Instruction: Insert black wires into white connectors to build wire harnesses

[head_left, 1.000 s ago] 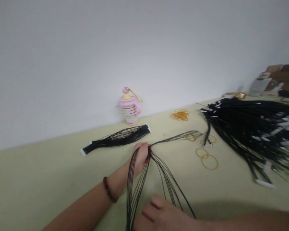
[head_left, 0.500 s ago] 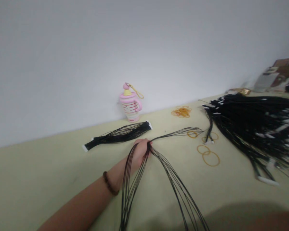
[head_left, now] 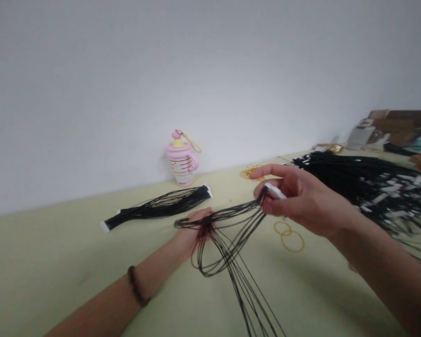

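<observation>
My left hand (head_left: 191,231) rests on the pale green table (head_left: 56,262) and pinches the middle of a bundle of thin black wires (head_left: 228,238). Its wrist wears a brown bead bracelet (head_left: 136,286). My right hand (head_left: 301,199) hovers above the table and grips the white connector (head_left: 275,192) at one end of that bundle, folding the strands back into loops. Loose strands trail toward the bottom edge.
A finished black wire bundle (head_left: 157,209) with white ends lies near the wall. A pink cup (head_left: 180,159) stands behind it. Yellow rubber bands (head_left: 289,236) lie loose, more (head_left: 249,172) farther back. A big heap of black wires (head_left: 372,180) fills the right; boxes (head_left: 389,124) beyond.
My right hand came up from the bottom edge, took the connector end and carried it leftward over the bundle, so the wires now form loops. My left hand stays pinched.
</observation>
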`<state>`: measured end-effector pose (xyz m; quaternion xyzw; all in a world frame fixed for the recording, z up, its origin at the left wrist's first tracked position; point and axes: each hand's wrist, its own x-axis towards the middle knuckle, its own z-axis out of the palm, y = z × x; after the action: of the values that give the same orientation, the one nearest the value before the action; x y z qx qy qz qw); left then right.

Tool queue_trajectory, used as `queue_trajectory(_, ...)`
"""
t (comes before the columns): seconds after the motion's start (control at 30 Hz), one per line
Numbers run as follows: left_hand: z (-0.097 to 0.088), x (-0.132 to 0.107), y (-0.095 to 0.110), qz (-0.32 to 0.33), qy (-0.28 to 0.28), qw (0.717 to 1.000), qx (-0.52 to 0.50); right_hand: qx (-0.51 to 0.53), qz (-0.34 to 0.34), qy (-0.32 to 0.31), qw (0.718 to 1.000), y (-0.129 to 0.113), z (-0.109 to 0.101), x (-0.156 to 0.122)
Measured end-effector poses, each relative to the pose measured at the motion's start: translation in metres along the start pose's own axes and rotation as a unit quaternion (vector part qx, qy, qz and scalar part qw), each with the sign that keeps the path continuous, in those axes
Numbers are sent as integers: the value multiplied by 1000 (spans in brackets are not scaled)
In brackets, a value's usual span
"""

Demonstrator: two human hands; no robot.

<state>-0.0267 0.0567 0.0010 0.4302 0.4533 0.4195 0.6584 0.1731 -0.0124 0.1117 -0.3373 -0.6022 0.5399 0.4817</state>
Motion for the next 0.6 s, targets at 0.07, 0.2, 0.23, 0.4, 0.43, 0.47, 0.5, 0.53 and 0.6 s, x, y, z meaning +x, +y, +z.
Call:
queue_trajectory(0.07,2,0,-2,-15,0,999,-30,79,67,-1,995,18,-12,16)
queue_trajectory(0.2,3,1,-5,-69,-30,994,-84,114,246,-89,958,68,-4,30)
queue_trajectory(0.23,3,1,-6,-84,-46,990,-105,116,269,-98,951,81,1,31)
queue_trajectory(0.4,1,-2,-11,-83,-125,980,-134,110,200,-74,971,119,19,33)
queue_trajectory(0.43,1,-3,-12,-76,-131,981,-119,108,181,-58,976,122,19,34)
queue_trajectory(0.47,1,-4,-12,-72,-132,983,-101,105,169,-48,979,123,19,34)
queue_trajectory(0.5,2,-5,-12,-66,-128,986,-84,103,163,-45,980,124,17,34)
queue_trajectory(0.53,3,-6,-12,-61,-120,988,-71,98,160,-46,981,124,16,33)
queue_trajectory(0.6,6,-8,-10,-49,-97,993,-55,84,156,-44,983,124,14,32)
